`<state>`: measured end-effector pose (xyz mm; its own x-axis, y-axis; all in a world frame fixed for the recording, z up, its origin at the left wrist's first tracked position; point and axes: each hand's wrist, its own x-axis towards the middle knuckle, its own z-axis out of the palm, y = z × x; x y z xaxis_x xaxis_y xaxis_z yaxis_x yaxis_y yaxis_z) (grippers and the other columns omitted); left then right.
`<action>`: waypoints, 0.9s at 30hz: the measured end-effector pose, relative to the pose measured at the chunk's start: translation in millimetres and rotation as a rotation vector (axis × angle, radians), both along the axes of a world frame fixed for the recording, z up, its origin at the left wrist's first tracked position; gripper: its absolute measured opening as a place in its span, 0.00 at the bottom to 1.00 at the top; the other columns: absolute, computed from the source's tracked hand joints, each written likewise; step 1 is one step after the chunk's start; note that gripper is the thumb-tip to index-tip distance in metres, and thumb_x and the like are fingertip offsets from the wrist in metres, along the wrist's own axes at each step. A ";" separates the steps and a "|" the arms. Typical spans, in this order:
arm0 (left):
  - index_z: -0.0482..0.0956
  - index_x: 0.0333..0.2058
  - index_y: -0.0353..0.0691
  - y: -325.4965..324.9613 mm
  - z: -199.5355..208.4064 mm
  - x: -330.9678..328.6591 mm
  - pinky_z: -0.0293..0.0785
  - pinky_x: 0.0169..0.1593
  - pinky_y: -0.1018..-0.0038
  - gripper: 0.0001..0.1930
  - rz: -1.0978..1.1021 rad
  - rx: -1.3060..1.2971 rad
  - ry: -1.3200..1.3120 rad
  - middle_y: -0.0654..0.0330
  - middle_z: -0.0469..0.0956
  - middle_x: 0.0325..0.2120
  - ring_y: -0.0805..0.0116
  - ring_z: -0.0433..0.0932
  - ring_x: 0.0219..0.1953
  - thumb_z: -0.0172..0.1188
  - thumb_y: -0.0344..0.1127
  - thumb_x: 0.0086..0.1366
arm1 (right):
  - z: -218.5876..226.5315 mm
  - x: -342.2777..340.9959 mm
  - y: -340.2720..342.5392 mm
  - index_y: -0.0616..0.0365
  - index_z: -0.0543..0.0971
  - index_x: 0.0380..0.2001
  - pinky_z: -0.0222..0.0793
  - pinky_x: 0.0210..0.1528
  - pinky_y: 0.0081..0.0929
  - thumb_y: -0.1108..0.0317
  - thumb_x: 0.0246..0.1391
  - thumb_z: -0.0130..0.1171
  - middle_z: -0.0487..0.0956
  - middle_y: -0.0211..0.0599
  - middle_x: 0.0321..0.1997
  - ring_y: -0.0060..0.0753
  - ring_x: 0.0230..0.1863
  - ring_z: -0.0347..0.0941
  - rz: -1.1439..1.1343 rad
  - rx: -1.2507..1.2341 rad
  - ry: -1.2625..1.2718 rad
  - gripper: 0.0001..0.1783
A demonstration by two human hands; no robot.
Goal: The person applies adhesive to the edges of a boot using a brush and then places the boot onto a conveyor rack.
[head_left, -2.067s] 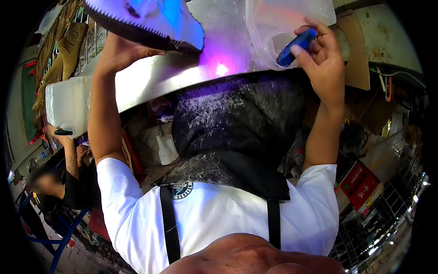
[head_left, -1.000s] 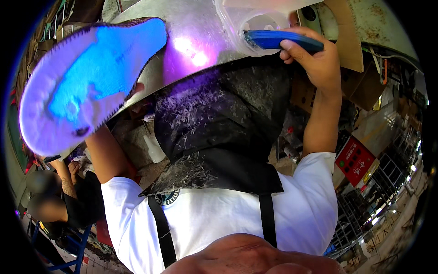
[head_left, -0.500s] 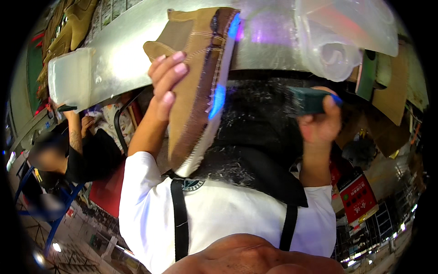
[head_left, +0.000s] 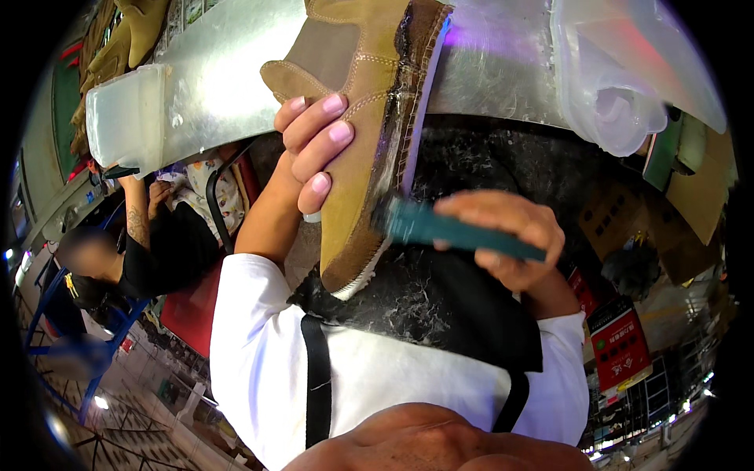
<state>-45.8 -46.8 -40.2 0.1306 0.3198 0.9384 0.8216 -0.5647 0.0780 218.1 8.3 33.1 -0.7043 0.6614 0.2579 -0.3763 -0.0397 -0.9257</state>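
My left hand [head_left: 314, 145] grips a tan ankle boot [head_left: 345, 110] by its upper, fingers across the side below the grey elastic panel. The boot's toe points down toward me and its stitched sole edge faces right. A dark, wet-looking band runs along the upper beside that edge. In my right hand [head_left: 510, 235] is a flat, dark green brush [head_left: 455, 230]. Its blurred dark end meets the boot's lower edge near the toe. A black apron [head_left: 440, 306] with whitish smears lies under both hands.
Ahead is a metal worktop [head_left: 220, 86], with a translucent plastic tub [head_left: 126, 118] at its left and clear plastic containers [head_left: 620, 86] at its right. More tan boots [head_left: 129, 39] stand far left. Another person [head_left: 169, 251] sits at left. A red box [head_left: 616, 341] is at right.
My right hand has swung left and brought the brush from away at the right onto the boot's edge. The boot has shifted slightly right and up.
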 end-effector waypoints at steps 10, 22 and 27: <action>0.51 0.67 0.42 0.4 13.0 -10.5 0.59 0.66 0.47 0.36 -0.079 -0.076 0.091 0.51 0.71 0.55 0.49 0.77 0.52 0.62 0.39 0.67 | -17.7 -23.4 64.8 0.74 0.79 0.49 0.79 0.39 0.30 0.76 0.59 0.65 0.83 0.55 0.47 0.36 0.36 0.81 -0.322 0.279 -0.142 0.17; 0.53 0.66 0.43 3.9 -0.2 -11.9 0.58 0.64 0.45 0.31 -0.143 0.008 0.059 0.53 0.73 0.53 0.50 0.77 0.51 0.55 0.43 0.71 | -12.4 -14.5 62.5 0.76 0.76 0.49 0.82 0.38 0.30 0.81 0.55 0.62 0.81 0.63 0.46 0.38 0.35 0.83 -0.172 0.306 -0.088 0.18; 0.55 0.66 0.44 3.8 1.0 -7.0 0.58 0.64 0.45 0.29 -0.139 0.023 0.021 0.54 0.74 0.52 0.50 0.77 0.51 0.53 0.44 0.72 | -3.4 -27.1 57.9 0.73 0.81 0.40 0.79 0.38 0.23 0.81 0.49 0.70 0.85 0.50 0.41 0.31 0.36 0.83 -0.375 0.217 -0.189 0.14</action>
